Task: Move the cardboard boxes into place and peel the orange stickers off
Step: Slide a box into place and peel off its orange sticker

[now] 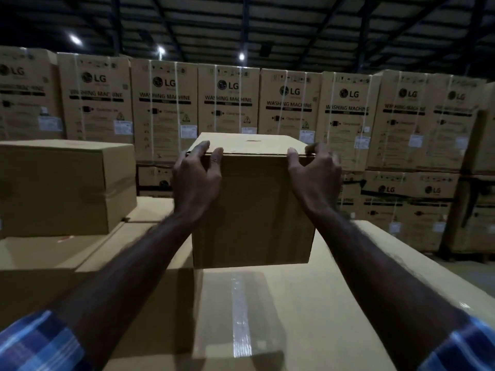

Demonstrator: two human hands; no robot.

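both hands are gripping the top near corners of a plain box (254, 210) in the middle of the view; the left hand (197, 180) is holding the left corner, its fingers (199, 149) spread and curling over the top edge, the thumb lying on the near face; the right hand (314, 178) is holding the right corner, fingers spread and hooking over the edge, the thumb pressing at the top of the near face; the box is standing upright on a big taped carton (294, 317) that is filling the foreground, a strip of clear tape (239, 317) running along its top; a second box (61, 188) is sitting well apart to the left, on another low carton (40, 253); a small orange mark (65, 238) is showing on that carton's top just below the second box, too blurred to tell more; blue checked sleeves (40, 344) are showing at both lower corners; behind, a wall of stacked washing machine cartons (227, 103) is standing across the view, with ceiling lamps (160, 50) glowing above.
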